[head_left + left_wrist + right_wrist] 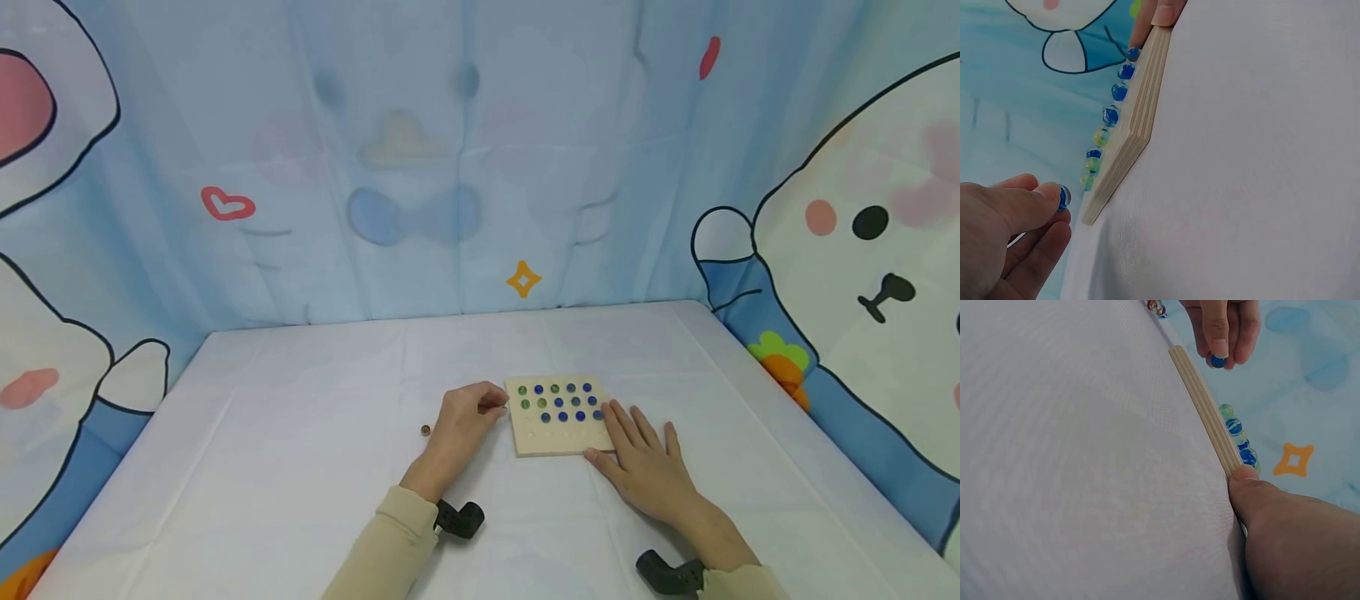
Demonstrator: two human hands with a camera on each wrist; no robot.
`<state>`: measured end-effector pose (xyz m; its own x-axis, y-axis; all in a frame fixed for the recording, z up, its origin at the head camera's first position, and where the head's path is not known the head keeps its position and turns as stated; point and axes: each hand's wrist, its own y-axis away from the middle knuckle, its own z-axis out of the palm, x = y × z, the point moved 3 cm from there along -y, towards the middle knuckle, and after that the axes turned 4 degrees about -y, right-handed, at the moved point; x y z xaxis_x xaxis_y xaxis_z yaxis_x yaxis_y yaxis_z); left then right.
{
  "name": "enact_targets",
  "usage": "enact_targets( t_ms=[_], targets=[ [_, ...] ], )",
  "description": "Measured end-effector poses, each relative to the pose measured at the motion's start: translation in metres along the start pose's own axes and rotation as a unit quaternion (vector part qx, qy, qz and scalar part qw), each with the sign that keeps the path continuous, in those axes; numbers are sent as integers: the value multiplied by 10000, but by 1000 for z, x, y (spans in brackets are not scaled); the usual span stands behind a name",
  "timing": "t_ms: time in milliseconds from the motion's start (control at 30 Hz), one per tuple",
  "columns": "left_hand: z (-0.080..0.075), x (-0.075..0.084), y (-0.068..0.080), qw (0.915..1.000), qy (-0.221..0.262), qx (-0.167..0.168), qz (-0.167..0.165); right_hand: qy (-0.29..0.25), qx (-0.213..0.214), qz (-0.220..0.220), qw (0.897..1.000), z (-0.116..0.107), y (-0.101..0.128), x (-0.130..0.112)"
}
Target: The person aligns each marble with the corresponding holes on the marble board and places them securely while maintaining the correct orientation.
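A pale wooden board (566, 447) with rows of round hollows lies on the table. Blue and green glass marbles (558, 402) sit in its back rows, while the hollows along its near side are bare. At the board's left edge my left hand (459, 427) pinches a blue marble (1064, 197) between thumb and fingertips, slightly above the surface. My right hand (648, 467) rests at the board's right side with straight fingers, its thumb (1245, 473) touching the near edge. Left of my left hand lies a loose brownish marble (426, 431).
A white cloth covers the table (300, 467). Behind it hangs a light blue curtain (450, 250) with cartoon prints, which also runs along both sides. Each wrist carries a black camera mount (461, 520).
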<state>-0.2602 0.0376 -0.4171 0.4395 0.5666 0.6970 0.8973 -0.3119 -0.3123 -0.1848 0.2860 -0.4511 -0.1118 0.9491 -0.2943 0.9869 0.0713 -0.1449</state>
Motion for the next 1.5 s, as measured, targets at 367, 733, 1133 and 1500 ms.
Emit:
enact_targets(
  t_ms=[367, 733, 1133, 1500],
  targets=[
    [13, 10, -3, 9996, 201, -123, -125, -19, 4, -25, 10000, -2, 0, -1],
    [25, 14, -3, 9995, 167, -220, -162, -30, -58, -5, 10000, 0, 1, -2],
    [32, 17, -7, 9996, -180, -233, 3, 24, -40, -9, 10000, -1, 0, -1],
    [31, 16, -4, 9991, 179, -337, -185, 9, -39, 8, 10000, -3, 0, -2]
  ],
)
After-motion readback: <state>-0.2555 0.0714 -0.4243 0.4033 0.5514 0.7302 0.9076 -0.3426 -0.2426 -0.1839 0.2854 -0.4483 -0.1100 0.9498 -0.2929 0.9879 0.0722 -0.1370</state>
